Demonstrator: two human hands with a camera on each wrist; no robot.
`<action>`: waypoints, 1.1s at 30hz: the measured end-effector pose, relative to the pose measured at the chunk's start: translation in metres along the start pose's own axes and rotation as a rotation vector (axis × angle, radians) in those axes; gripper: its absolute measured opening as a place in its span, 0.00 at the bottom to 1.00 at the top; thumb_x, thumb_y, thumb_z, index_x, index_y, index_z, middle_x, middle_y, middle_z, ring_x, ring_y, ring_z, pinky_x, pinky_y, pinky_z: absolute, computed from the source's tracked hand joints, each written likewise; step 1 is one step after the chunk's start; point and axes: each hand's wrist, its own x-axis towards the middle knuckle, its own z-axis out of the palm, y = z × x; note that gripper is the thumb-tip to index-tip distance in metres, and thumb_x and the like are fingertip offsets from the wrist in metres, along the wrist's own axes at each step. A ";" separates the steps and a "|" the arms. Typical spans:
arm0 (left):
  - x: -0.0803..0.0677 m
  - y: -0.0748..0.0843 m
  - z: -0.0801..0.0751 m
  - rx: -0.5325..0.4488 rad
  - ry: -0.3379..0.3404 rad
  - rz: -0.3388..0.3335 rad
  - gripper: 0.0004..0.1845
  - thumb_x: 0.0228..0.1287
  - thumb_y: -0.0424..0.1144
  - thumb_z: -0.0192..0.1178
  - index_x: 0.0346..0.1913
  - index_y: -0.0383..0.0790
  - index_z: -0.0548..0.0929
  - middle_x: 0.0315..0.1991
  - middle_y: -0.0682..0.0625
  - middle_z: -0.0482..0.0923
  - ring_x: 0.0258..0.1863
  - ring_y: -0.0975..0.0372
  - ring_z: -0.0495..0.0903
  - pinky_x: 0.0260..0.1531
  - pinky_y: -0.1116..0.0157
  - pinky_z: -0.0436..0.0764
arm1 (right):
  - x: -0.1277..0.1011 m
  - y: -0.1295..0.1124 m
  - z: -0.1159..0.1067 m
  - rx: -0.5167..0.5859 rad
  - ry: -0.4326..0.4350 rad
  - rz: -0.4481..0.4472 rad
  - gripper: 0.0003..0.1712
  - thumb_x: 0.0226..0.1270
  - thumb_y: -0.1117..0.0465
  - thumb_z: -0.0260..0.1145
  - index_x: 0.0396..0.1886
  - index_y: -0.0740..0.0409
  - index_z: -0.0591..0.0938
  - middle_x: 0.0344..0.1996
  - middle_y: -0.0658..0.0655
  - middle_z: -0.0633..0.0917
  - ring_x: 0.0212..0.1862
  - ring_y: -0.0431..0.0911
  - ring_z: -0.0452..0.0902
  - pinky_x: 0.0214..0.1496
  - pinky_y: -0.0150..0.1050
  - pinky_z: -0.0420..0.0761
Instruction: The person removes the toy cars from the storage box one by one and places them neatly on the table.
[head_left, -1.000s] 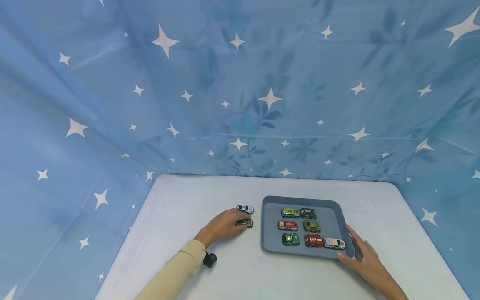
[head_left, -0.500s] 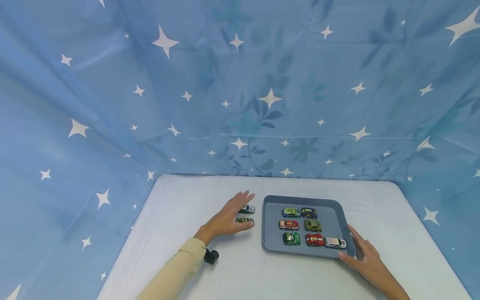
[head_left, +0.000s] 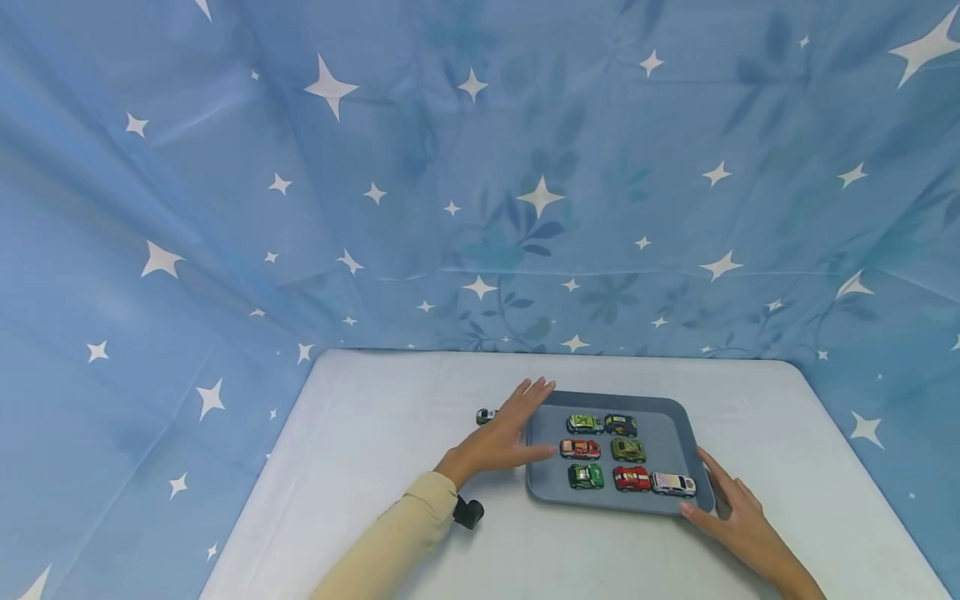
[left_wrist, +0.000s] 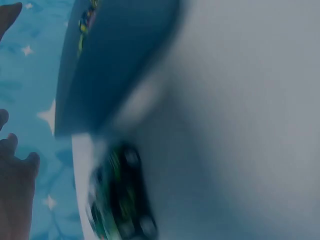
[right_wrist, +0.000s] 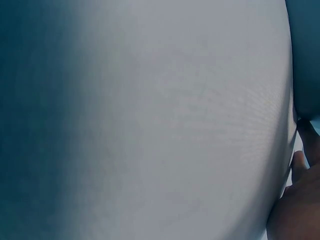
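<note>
With thumb and fingers wide apart, the left hand (head_left: 501,439) is hovering at the left edge of the grey tray (head_left: 663,425). The right hand (head_left: 738,518) is gripping its near right corner. Inside, seven toy cars (head_left: 627,451) are leaving floor toward the far right corner.

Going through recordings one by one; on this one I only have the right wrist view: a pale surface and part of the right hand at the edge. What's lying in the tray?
Observer: The head view shows seven toy cars in the tray.

Operator: And where's the left hand?

Observer: In the head view, the left hand overlaps the tray's left edge, fingers extended; I can't tell whether it touches.
</note>
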 end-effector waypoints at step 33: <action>0.094 0.084 0.098 0.111 -0.169 0.140 0.40 0.83 0.54 0.58 0.88 0.49 0.55 0.84 0.59 0.58 0.79 0.72 0.58 0.74 0.74 0.59 | 0.000 0.000 -0.001 0.024 -0.002 -0.029 0.58 0.77 0.46 0.69 0.90 0.57 0.43 0.78 0.85 0.54 0.74 0.85 0.52 0.74 0.79 0.30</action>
